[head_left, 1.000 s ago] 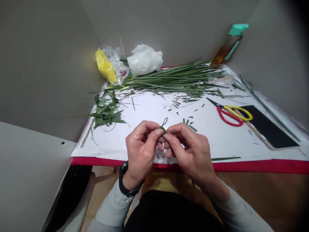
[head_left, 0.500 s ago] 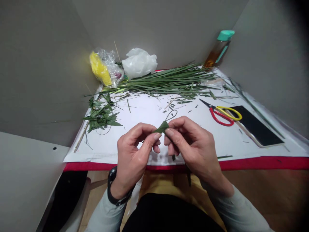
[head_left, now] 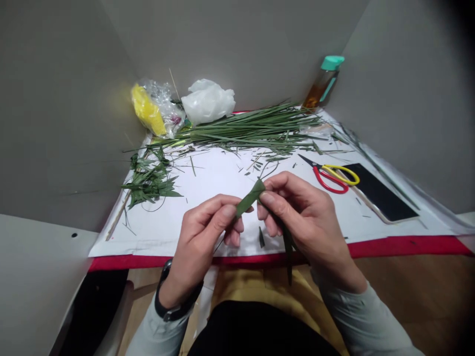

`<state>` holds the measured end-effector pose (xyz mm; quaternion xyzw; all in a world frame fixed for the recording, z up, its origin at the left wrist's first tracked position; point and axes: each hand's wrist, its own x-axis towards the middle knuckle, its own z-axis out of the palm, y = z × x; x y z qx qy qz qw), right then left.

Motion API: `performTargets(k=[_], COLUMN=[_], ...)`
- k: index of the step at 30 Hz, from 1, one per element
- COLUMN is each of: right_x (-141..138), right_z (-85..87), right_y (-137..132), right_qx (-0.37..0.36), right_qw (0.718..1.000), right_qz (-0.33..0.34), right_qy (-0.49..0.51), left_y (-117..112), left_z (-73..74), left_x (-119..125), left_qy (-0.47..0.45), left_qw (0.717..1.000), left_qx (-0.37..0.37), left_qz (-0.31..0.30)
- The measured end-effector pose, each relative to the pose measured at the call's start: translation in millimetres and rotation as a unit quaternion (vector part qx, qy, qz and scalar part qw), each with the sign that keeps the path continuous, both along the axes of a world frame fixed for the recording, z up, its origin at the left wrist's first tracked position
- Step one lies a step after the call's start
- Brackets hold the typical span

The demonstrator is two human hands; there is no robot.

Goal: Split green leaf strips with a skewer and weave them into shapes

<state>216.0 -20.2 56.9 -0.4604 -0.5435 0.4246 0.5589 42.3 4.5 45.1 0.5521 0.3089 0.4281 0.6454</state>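
A folded green leaf strip (head_left: pixel 248 200) is stretched between my two hands above the front of the white-covered table. My left hand (head_left: pixel 208 230) pinches its lower left end between thumb and fingers. At the upper right, by the fold, my right hand (head_left: pixel 297 210) grips the strip with thumb and forefinger. A long tail of the leaf hangs below my right hand past the table edge. A thin curled stem (head_left: pixel 270 169) shows just beyond the fold. Palm-side fingers of both hands are partly hidden.
Scissors (head_left: pixel 330 178) with red and yellow handles rest against a black phone (head_left: pixel 382 193) at right. Long green blades (head_left: pixel 252 123) lie across the back, near a white plastic bag (head_left: pixel 208 101), yellow item (head_left: pixel 147 110) and bottle (head_left: pixel 323 84). Woven leaf pieces (head_left: pixel 150 180) lie left.
My hands have moved apart, and a longer stretch of the leaf strip now shows between them. Its tail under my right hand is more visible. The whole view has shifted slightly.
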Motion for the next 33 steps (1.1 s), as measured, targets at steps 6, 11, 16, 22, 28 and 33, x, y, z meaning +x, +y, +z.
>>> performTargets(k=[6,11,16,22,28,33], right_x=[3,3,6,5,4,3], right_z=[4.6,6.9,8.1,10.1,9.8,10.3], right_y=[2,2,3,1,-2,-2], right_qx=[-0.008,-0.013,-0.016,-0.021,-0.012,-0.011], right_qw=[1.000,1.000,0.999,0.999,0.998,0.999], right_qz=[0.006,0.004,0.022,0.022,0.022,0.021], right_qy=[0.014,0.024,0.044,0.045,0.049,0.044], left_y=[5,5,5,1,-7,-9], left_z=[3.5,4.2,2.2,6.0,17.3,26.4], left_x=[-4,1,4,2,-2,-2], left_qy=[-0.036,-0.064,-0.088,-0.072,0.044,0.132], left_qw=[0.991,0.981,0.965,0.971,0.995,0.988], left_qx=[-0.096,-0.149,-0.201,-0.174,-0.070,0.074], left_qz=[-0.084,-0.109,-0.147,-0.145,-0.053,0.000])
